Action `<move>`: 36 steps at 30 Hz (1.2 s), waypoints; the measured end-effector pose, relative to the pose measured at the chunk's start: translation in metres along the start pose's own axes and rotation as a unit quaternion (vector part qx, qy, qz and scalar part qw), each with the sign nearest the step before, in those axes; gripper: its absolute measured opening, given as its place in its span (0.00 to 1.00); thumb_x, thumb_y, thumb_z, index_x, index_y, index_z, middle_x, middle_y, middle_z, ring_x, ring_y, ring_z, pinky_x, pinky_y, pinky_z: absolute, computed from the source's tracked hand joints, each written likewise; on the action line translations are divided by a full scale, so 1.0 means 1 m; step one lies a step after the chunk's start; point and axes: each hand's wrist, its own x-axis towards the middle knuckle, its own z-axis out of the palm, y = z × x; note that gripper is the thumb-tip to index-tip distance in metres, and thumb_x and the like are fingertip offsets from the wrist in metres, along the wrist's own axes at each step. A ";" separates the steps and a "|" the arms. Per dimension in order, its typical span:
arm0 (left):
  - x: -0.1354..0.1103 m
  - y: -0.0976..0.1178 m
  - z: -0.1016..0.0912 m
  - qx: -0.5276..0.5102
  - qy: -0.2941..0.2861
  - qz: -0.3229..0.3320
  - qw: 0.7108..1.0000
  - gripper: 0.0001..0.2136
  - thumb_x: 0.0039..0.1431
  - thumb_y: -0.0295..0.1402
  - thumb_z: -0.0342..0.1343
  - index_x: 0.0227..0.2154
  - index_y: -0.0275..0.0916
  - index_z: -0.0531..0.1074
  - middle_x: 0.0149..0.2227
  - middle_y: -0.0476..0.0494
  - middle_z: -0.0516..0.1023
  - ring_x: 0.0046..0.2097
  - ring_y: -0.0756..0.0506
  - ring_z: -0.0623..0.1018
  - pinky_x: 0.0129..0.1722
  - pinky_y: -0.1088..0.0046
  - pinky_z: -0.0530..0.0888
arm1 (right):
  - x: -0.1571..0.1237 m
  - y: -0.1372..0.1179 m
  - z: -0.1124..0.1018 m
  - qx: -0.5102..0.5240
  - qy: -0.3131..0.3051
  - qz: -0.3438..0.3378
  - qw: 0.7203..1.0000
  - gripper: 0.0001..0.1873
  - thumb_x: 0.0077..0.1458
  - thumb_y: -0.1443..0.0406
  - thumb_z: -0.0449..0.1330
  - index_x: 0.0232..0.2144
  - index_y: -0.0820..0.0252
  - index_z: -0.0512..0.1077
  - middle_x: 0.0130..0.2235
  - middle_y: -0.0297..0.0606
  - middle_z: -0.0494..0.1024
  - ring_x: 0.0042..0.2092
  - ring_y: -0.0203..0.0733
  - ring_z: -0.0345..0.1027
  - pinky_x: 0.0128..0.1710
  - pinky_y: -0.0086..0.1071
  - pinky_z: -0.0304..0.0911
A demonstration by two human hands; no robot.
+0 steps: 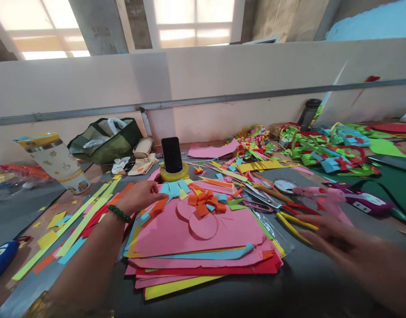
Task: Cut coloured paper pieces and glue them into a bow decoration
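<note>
My left hand (pixel 141 196), a green bead bracelet (pixel 119 213) on its wrist, rests with loosely spread fingers on the upper left corner of a stack of coloured paper sheets (pixel 203 251) and touches orange scraps there. An orange paper flower (pixel 205 202) lies on the top pink sheet. My right hand (pixel 342 240) hovers open, fingers stretched out, just right of the stack and close to yellow-handled scissors (pixel 294 225) and a pink glue gun (pixel 317 193). Neither hand holds anything.
A black phone (pixel 172 154) stands in a yellow tape roll (pixel 174 173) behind the stack. Paper strips (pixel 83 216) lie at the left, cut paper scraps (pixel 325 148) pile up at the back right. A green bag (pixel 106 141) and a patterned cup (pixel 58 163) sit at the back left.
</note>
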 end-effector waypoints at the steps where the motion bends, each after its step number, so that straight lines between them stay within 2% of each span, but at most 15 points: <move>1: 0.003 -0.005 0.002 0.011 -0.010 -0.007 1.000 0.16 0.39 0.49 0.62 0.18 0.40 0.69 0.19 0.49 0.68 0.23 0.48 0.64 0.22 0.74 0.52 | 0.002 -0.010 0.005 0.008 -0.030 -0.016 0.999 0.22 0.51 0.46 0.56 0.39 0.53 0.76 0.25 0.38 0.79 0.19 0.37 0.67 0.19 0.29 0.60; 5: 0.008 -0.013 0.009 0.006 -0.050 -0.011 0.999 0.17 0.32 0.48 0.65 0.17 0.41 0.69 0.19 0.51 0.68 0.23 0.48 0.64 0.22 0.74 0.52 | 0.015 -0.047 0.019 0.038 -0.092 -0.101 0.990 0.18 0.55 0.51 0.55 0.42 0.53 0.74 0.26 0.37 0.79 0.24 0.41 0.70 0.22 0.30 0.62; 8: 0.009 -0.016 0.010 -0.008 -0.086 -0.016 0.996 0.15 0.30 0.44 0.65 0.15 0.41 0.68 0.18 0.51 0.69 0.23 0.48 0.65 0.21 0.75 0.53 | 0.023 -0.067 0.020 0.075 -0.112 -0.164 0.977 0.17 0.55 0.53 0.56 0.44 0.51 0.73 0.23 0.33 0.76 0.21 0.37 0.66 0.23 0.29 0.60; 14: 0.010 -0.016 0.013 -0.036 -0.127 -0.027 0.991 0.11 0.32 0.40 0.64 0.16 0.40 0.69 0.17 0.52 0.68 0.23 0.48 0.66 0.21 0.76 0.55 | 0.034 -0.089 0.021 0.110 -0.144 -0.218 0.959 0.14 0.57 0.57 0.55 0.45 0.50 0.72 0.24 0.29 0.74 0.23 0.32 0.64 0.23 0.26 0.55; 17: 0.010 -0.014 0.014 -0.051 -0.135 -0.025 0.989 0.11 0.33 0.38 0.63 0.18 0.40 0.69 0.18 0.52 0.69 0.23 0.49 0.66 0.21 0.76 0.55 | 0.041 -0.093 0.025 0.101 -0.156 -0.213 0.959 0.13 0.58 0.58 0.55 0.44 0.51 0.72 0.24 0.30 0.74 0.24 0.33 0.66 0.23 0.26 0.55; 22: 0.010 -0.012 0.012 -0.070 -0.152 -0.021 0.986 0.10 0.34 0.36 0.63 0.14 0.39 0.66 0.17 0.53 0.67 0.23 0.49 0.64 0.21 0.76 0.57 | 0.055 -0.100 0.024 0.092 -0.170 -0.213 0.958 0.13 0.58 0.57 0.54 0.43 0.51 0.72 0.25 0.31 0.74 0.25 0.34 0.65 0.23 0.26 0.53; 27: 0.008 -0.014 0.006 -0.109 -0.188 -0.012 0.976 0.09 0.41 0.38 0.59 0.16 0.38 0.70 0.18 0.50 0.70 0.23 0.49 0.67 0.22 0.75 0.60 | 0.068 -0.099 0.036 0.107 -0.201 -0.184 0.956 0.15 0.58 0.55 0.53 0.41 0.54 0.73 0.25 0.32 0.74 0.26 0.35 0.65 0.23 0.26 0.52; 31: 0.007 -0.017 -0.004 -0.140 -0.208 -0.012 0.968 0.11 0.45 0.40 0.56 0.23 0.36 0.75 0.21 0.47 0.74 0.26 0.47 0.72 0.27 0.74 0.66 | 0.080 -0.088 0.058 0.129 -0.260 -0.139 0.947 0.16 0.57 0.55 0.52 0.39 0.56 0.74 0.25 0.32 0.75 0.24 0.34 0.65 0.24 0.26 0.54; 34: 0.006 -0.018 -0.014 -0.149 -0.204 -0.011 0.967 0.15 0.45 0.41 0.57 0.32 0.34 0.76 0.28 0.46 0.78 0.30 0.46 0.74 0.32 0.73 0.69 | 0.087 -0.082 0.070 0.108 -0.268 -0.116 0.950 0.16 0.56 0.56 0.52 0.38 0.57 0.74 0.25 0.33 0.76 0.24 0.35 0.66 0.24 0.27 0.54; 36: 0.005 -0.019 -0.019 -0.143 -0.204 -0.007 0.969 0.16 0.45 0.42 0.57 0.33 0.35 0.75 0.31 0.46 0.78 0.32 0.46 0.74 0.33 0.73 0.69 | 0.088 -0.079 0.074 0.100 -0.266 -0.123 0.951 0.16 0.56 0.55 0.52 0.37 0.57 0.74 0.24 0.34 0.75 0.25 0.36 0.65 0.23 0.27 0.54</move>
